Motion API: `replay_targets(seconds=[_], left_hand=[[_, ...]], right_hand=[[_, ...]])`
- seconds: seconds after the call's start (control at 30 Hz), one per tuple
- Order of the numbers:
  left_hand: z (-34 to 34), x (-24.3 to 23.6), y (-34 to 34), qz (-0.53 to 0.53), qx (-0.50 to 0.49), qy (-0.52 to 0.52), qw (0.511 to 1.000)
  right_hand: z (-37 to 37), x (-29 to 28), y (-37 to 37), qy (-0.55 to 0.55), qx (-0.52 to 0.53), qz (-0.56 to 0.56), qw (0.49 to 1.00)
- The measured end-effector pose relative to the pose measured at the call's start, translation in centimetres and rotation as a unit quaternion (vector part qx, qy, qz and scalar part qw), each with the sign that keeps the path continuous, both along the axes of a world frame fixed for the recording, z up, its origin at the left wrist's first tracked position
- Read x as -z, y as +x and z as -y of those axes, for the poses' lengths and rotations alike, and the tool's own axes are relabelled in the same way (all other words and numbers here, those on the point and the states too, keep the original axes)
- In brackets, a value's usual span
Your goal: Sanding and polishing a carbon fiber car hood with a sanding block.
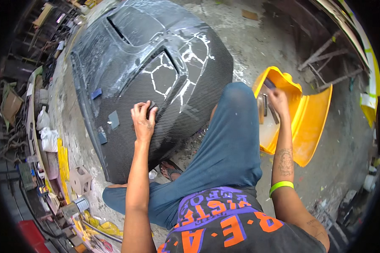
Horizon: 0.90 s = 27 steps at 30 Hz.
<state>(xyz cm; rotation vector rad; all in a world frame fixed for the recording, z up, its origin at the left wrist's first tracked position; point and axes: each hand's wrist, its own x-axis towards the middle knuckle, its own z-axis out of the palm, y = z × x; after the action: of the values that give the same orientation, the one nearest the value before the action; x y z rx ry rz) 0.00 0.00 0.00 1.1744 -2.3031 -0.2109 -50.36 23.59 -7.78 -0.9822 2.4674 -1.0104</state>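
A large car hood with a black carbon-fibre weave [126,99] lies in front of me, white lines and smears across its far part. My left hand [144,119] rests on its near part, fingers closed around a small dark block [151,108]. To the right, my right hand [279,102] is closed over a yellow cut-open plastic container [298,90]. Its fingers grip a dark, flat piece [269,84], partly hidden and too blurred to name. Inside the container, cloudy liquid [267,134] surrounds several narrow pieces [261,107].
Blue-grey sheet pieces [114,119] lie on the hood's left side. Clutter lines the left: a white plastic bag [49,139], a pale hollow block [80,180] and a tin [80,204]. A metal stand [324,59] is at the far right. My knee stands between hood and container.
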Motion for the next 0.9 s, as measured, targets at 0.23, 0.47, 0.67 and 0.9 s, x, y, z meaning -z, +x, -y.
replay_targets(seconds=[0.23,0.47,0.67,0.9], left_hand=[[1.4,-0.8,0.0,-0.001,0.037,-0.009,0.999],[2.4,-2.0,-4.8,-0.193,-0.052,0.112,0.973],[3.1,-1.9,-16.2,-0.472,0.014,0.404,0.784],[5.1,-1.1,-22.0,-0.575,0.048,0.613,0.539]], right_hand=[[-1.8,16.4,1.9,0.303,-0.098,0.289,0.903],[-4.7,19.7,0.9,0.18,-0.013,0.398,0.9],[4.2,-2.6,4.0,-0.213,0.089,0.694,0.682],[23.3,-15.7,10.7,0.062,-0.403,0.625,0.666]])
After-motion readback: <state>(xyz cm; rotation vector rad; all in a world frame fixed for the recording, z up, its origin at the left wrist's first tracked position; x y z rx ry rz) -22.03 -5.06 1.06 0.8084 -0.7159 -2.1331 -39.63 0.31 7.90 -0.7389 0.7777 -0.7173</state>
